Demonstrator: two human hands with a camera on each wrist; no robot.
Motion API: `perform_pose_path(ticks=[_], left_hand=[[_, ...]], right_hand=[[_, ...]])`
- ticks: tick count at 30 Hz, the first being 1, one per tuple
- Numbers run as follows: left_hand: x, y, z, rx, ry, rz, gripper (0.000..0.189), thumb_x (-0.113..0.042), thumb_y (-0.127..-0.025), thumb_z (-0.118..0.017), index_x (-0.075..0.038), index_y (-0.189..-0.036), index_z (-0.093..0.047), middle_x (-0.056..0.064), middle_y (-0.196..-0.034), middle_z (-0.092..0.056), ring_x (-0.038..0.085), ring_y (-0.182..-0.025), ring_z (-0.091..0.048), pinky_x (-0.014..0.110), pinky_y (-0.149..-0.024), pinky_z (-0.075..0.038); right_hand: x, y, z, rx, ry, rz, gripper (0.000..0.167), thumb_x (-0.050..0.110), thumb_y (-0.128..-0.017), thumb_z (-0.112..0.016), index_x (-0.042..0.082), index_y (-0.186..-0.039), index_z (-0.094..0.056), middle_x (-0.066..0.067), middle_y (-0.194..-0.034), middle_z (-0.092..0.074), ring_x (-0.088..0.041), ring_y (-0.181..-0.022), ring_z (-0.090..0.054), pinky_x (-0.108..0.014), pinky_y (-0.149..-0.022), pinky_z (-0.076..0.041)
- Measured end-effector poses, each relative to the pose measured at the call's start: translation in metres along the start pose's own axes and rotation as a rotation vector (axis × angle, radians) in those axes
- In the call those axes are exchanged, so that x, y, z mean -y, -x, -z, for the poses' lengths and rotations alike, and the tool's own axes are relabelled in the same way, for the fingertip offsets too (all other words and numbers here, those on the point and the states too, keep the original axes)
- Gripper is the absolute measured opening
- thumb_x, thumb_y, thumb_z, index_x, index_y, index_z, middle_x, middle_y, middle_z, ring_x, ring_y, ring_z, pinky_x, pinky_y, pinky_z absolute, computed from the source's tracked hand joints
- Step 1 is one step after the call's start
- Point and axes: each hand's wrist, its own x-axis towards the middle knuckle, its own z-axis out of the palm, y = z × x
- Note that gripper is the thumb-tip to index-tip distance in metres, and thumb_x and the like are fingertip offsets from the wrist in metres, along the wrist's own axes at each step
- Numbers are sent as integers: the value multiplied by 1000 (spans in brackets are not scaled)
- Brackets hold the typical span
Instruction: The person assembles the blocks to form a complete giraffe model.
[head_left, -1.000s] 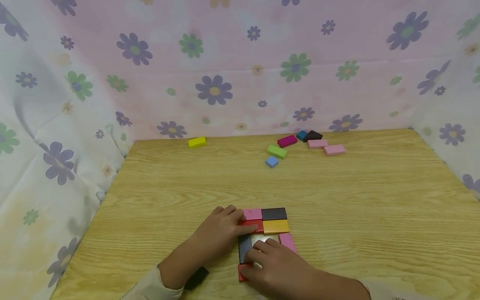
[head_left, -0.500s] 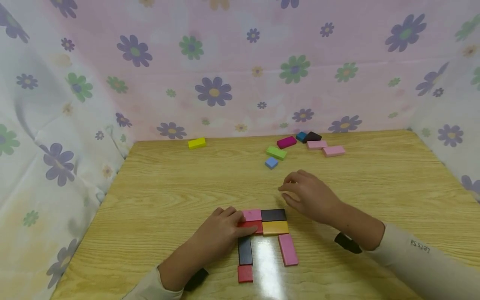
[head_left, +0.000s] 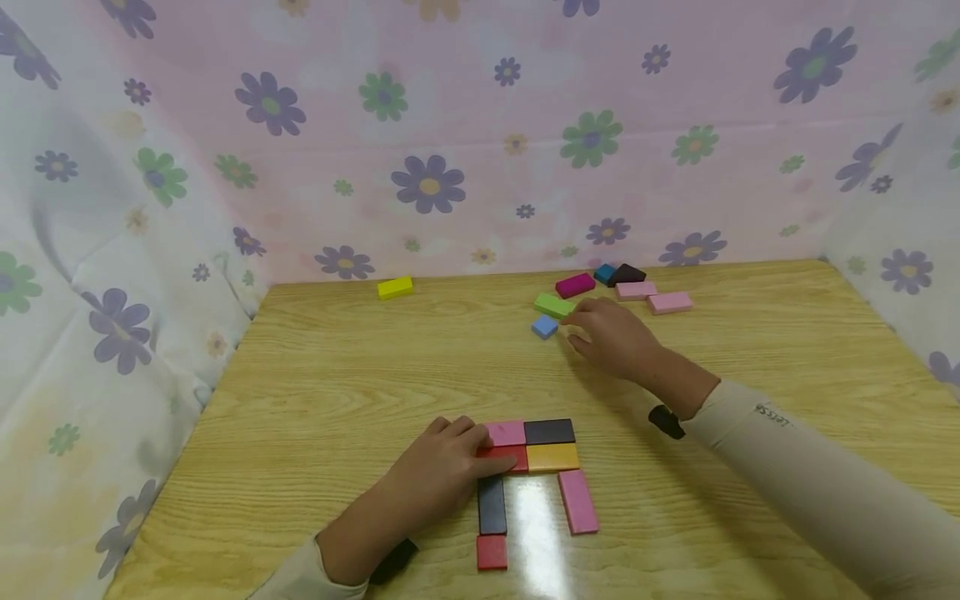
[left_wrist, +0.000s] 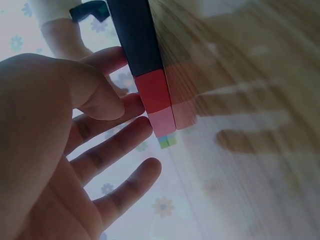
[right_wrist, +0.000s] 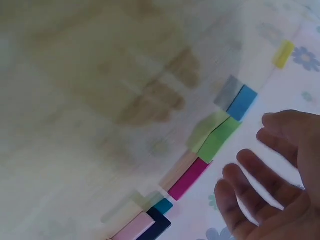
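In the head view, my left hand (head_left: pixel 431 468) rests at the left side of a group of flat blocks. Its index finger lies across a red block (head_left: pixel 519 452), and its other fingertips meet the pink block (head_left: pixel 507 432) behind it. Beside these are a black block (head_left: pixel 550 431) and an orange one (head_left: pixel 553 457). A dark block (head_left: pixel 492 507) and a red square (head_left: pixel 492 552) run down the left; a pink block (head_left: pixel 578 502) slants on the right. My right hand (head_left: pixel 611 337) hovers, fingers loosely bent and holding nothing, beside a blue square block (head_left: pixel 544 326) and a green block (head_left: pixel 553 305).
Toward the back lie a magenta block (head_left: pixel 575 285), a teal one (head_left: pixel 604 273), a black one (head_left: pixel 627 275) and two light pink ones (head_left: pixel 670 302). A yellow block (head_left: pixel 395 287) sits back left. Flowered cloth (head_left: pixel 480 133) borders the wooden table (head_left: pixel 337 367).
My right hand has left the red square at the front and travelled back across the table to the blue and green blocks. My left hand has stayed on the block group.
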Motion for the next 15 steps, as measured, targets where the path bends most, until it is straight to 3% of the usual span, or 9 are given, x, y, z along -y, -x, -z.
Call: perform_pose_path(ticks=[7, 11, 15], left_hand=[[1, 0, -1, -20, 1, 2, 33, -21, -91, -71, -41, -118, -70, -4, -100, -63, 15, -93, -58, 31, -75, -45], [1, -1, -1, -5, 7, 5, 33, -21, -92, -70, -41, -118, -70, -4, -102, -62, 15, -95, -58, 31, -76, -45], [1, 0, -1, 14, 6, 8, 32, -22, -93, -69, -41, -119, -69, -4, -102, -62, 15, -96, -58, 31, -76, -45]], right_hand=[[-2, -21, -12, 118, 53, 121, 36, 4, -99, -56, 2, -135, -60, -24, -138, -58, -43, -126, -55, -53, -103, -47], [2, -25, -14, 160, 24, 88, 39, 5, -100, -54, 3, -139, -57, -22, -144, -54, -44, -130, -52, -54, -106, -45], [6, -27, -17, 161, -8, 62, 37, 5, -98, -59, 2, -135, -60, -22, -139, -57, -41, -129, -53, -53, -107, -44]])
